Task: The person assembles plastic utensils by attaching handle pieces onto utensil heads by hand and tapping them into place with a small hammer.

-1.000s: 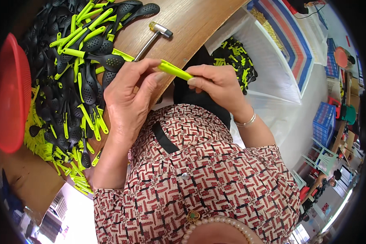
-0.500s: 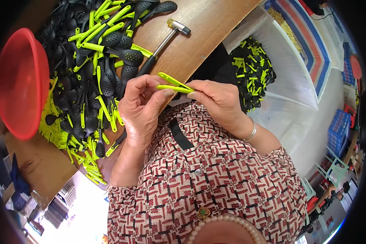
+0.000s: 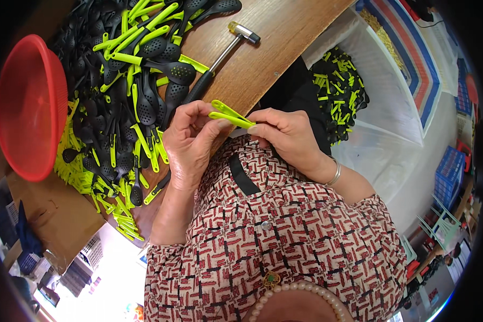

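In front of my chest, two lime-green plastic handle pieces (image 3: 235,121) meet at their right end and spread into a narrow V toward the left. My left hand (image 3: 189,145) is closed at their left end, thumb against the lower piece. At the joined right end, my right hand (image 3: 291,137) pinches them between thumb and fingers. Just beyond my left hand, on the wooden table (image 3: 276,40), lies a hammer (image 3: 224,55) with a black grip and a yellow-and-dark head. Left of it is a heap of black perforated spoons (image 3: 147,107), several with lime-green handles.
A red plastic basket (image 3: 24,112) stands at the far left, beside loose green handle pieces (image 3: 124,225). A cardboard box (image 3: 59,225) sits below it. To my right, a large translucent bag (image 3: 389,94) holds black and green parts (image 3: 339,96). Blue crates (image 3: 449,169) stand farther right.
The spread between the two green handle pieces looks a little narrower. Both hands keep their hold, and the whole view has shifted slightly.
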A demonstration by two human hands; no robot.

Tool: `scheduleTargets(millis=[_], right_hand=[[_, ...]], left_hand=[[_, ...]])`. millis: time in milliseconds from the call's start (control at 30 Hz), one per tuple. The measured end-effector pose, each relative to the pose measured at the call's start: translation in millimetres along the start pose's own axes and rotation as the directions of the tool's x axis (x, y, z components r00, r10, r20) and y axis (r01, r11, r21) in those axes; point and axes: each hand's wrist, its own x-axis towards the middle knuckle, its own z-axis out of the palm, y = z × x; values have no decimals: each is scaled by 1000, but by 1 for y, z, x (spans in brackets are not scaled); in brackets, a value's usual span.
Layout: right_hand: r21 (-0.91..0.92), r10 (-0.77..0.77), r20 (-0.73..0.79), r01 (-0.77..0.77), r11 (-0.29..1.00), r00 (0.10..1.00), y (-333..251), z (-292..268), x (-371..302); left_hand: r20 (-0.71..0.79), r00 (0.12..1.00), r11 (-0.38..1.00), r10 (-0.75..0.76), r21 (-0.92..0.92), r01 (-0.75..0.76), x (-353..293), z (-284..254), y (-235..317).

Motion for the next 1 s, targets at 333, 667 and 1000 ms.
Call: scheduleTargets(millis=[333, 667, 1000], right_hand=[[-51, 6, -7, -6, 999, 1000, 2, 2, -1], [-404, -498, -59, 436, 804, 865, -2, -4, 0], [-498, -698, -28, 595, 631, 716, 1, -6, 0]], left_hand=[[19, 999, 998, -43, -44, 44, -1, -2, -3], [254, 798, 656, 546, 462, -596, 1, -20, -9], [395, 622, 407, 676, 504, -762, -7, -29, -2]])
